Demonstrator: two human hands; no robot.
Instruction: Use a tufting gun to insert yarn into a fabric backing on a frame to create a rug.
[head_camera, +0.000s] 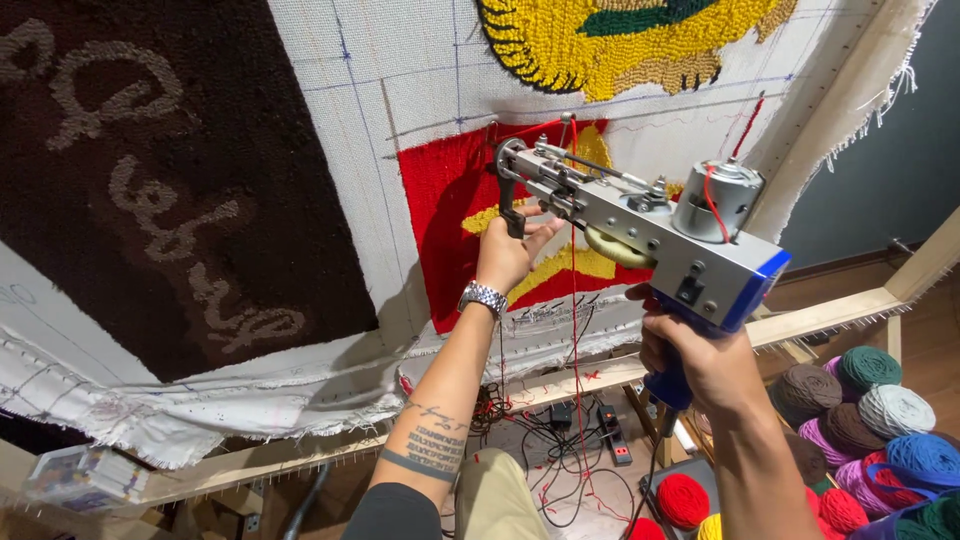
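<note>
A grey and blue tufting gun (640, 215) is pressed nose-first against the white backing cloth (400, 80) stretched on a wooden frame (830, 315). My left hand (508, 250), with a metal wristwatch, grips the gun's black front handle. My right hand (700, 355) is closed around the blue rear grip. The needle end sits at the top edge of a red tufted patch (440, 190) with yellow shapes. Red yarn (573, 300) runs from the gun down toward the floor.
A dark brown tufted panel (150, 180) with tan script fills the left. A yellow and green tufted design (620, 40) sits above. Several yarn balls (870, 410) in many colours pile at the lower right. A power strip and cables (600, 430) lie on the floor.
</note>
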